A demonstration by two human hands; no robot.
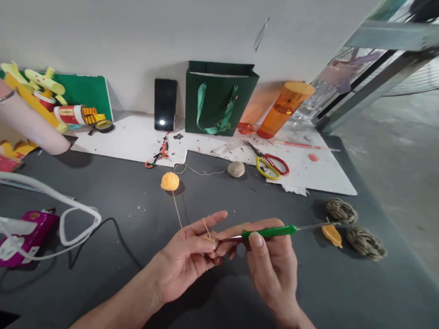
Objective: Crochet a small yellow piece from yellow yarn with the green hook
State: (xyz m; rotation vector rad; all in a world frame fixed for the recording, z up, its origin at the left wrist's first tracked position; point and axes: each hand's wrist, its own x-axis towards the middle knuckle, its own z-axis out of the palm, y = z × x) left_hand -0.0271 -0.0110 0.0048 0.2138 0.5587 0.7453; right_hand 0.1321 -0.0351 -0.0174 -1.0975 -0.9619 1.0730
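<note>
My right hand [271, 266] grips a crochet hook [275, 231] by its green handle, thumb on top, with the thin metal end pointing left. Pinched between thumb and fingers of my left hand [184, 259] is yellow yarn [207, 227], looped over the raised index finger. The hook's tip meets the yarn at the left fingertips, and any stitches there are too small to make out. From the left hand the strand runs up to a small yellow yarn ball [170, 181] on the dark table. A beige yarn ball [236, 169] lies farther back.
Scissors [270, 163] lie on a white board [317, 170]. Behind stand a phone [165, 104], a green paper bag [220, 99] and an orange bottle [285, 110]. Grey-brown knitted pieces [366, 243] and a yellow leaf shape [332, 236] sit right. A white cable [80, 239] curves at left.
</note>
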